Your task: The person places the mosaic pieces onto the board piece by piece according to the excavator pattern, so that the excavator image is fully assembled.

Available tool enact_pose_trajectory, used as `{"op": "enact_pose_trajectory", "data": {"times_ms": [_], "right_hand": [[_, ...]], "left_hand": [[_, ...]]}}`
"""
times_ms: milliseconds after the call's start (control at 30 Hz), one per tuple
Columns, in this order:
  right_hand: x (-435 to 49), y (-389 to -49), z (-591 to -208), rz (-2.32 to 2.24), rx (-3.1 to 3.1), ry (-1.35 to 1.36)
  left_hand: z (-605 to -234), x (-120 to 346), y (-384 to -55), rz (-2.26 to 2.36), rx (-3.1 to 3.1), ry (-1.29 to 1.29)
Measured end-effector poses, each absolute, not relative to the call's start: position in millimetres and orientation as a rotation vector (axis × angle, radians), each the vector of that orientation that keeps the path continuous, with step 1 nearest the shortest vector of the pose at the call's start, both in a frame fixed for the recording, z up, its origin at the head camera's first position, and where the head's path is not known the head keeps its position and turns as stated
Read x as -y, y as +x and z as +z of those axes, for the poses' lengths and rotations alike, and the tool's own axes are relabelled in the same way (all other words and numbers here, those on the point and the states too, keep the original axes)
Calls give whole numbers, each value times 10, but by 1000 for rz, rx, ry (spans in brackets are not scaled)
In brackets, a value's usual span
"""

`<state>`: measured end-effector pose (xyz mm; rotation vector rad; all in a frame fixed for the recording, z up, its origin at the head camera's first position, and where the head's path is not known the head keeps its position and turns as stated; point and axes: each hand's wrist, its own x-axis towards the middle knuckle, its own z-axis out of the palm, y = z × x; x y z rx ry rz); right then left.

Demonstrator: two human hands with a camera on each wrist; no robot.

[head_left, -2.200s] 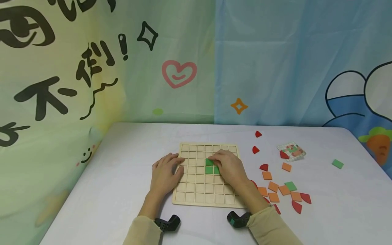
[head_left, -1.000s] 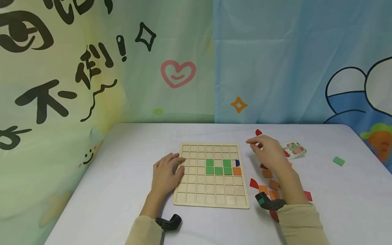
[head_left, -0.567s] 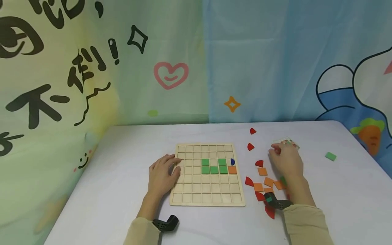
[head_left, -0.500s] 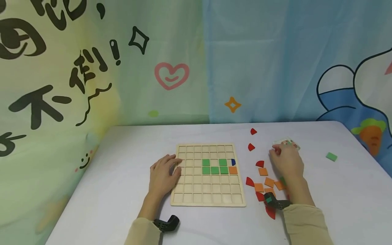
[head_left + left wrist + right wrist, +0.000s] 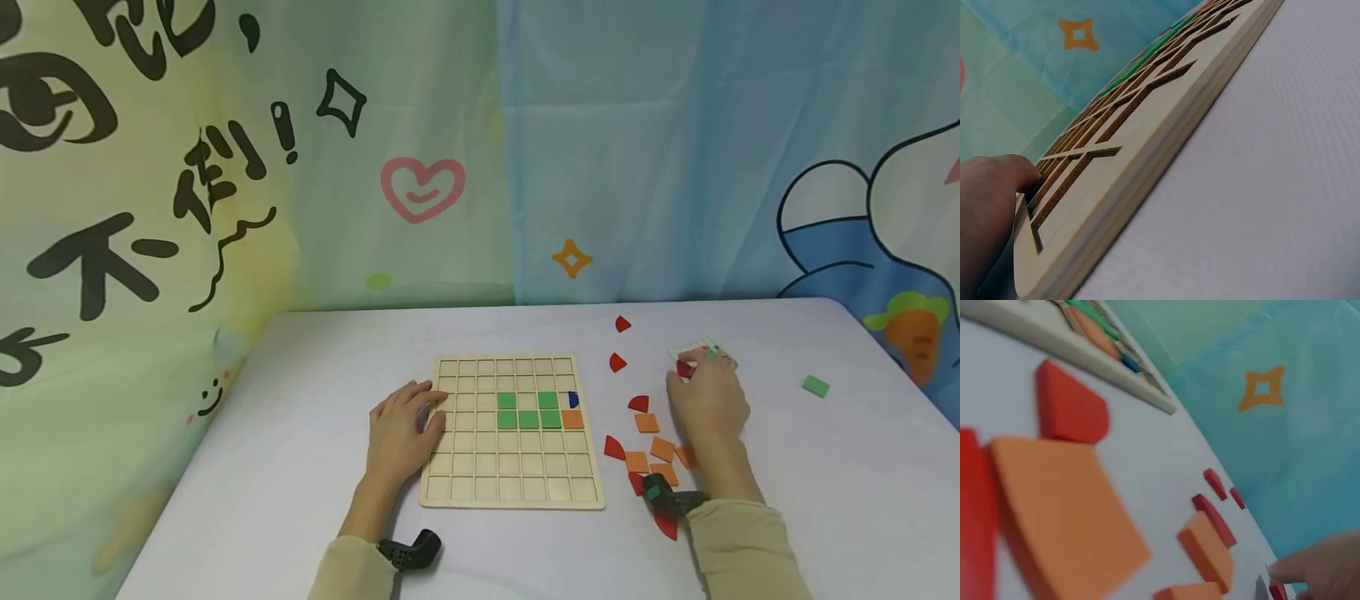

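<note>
A wooden grid board [image 5: 510, 487] lies on the white table, with several green tiles [image 5: 528, 419], an orange tile [image 5: 572, 419] and a dark blue rounded piece [image 5: 573, 400] in its cells. My left hand [image 5: 401, 429] rests on the board's left edge, fingers relaxed, thumb and index over the rim; in the left wrist view only part of that hand [image 5: 991, 212] shows. At the right, the right hand [image 5: 708, 398] has thumb and index around a red quarter-round piece [image 5: 684, 369], at the near edge of a patterned card [image 5: 678, 348] it partly covers. The right wrist view shows a fingertip against that piece [image 5: 1277, 590].
Between board and right forearm lie several orange square tiles [image 5: 637, 462] and red quarter-round pieces [image 5: 638, 404]. Two more red pieces [image 5: 617, 362] lie farther back. A lone green tile [image 5: 816, 386] sits at the far right. A printed curtain [image 5: 420, 250] hangs behind the table.
My right hand has left the board's green tiles and moved right to the red piece by the card, uncovering the orange and blue pieces. The left hand has stayed on the board's edge.
</note>
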<state>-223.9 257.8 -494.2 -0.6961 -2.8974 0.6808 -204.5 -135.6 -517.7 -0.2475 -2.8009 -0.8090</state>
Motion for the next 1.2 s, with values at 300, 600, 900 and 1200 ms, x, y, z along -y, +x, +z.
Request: {"op": "enact_pose_trajectory", "data": {"times_ms": [300,600,900,1200], "right_hand": [[-2630,-2248,-4975,718,2883,-777],[-2574,-2222,-4983,726,2903,-736],[-2526,-2232,-4927,732,2937,-650],[-2464,-2242,-4888,819,2851,-531]], "left_hand": [[-5186,1359,-2062,-786,2789,-265],[-5171,1346,-2069,-779,2793,-266],[-5146,1341,-2060,-792,2810,-248],[-5154,1348,-2049,-808,2801,-247]]}}
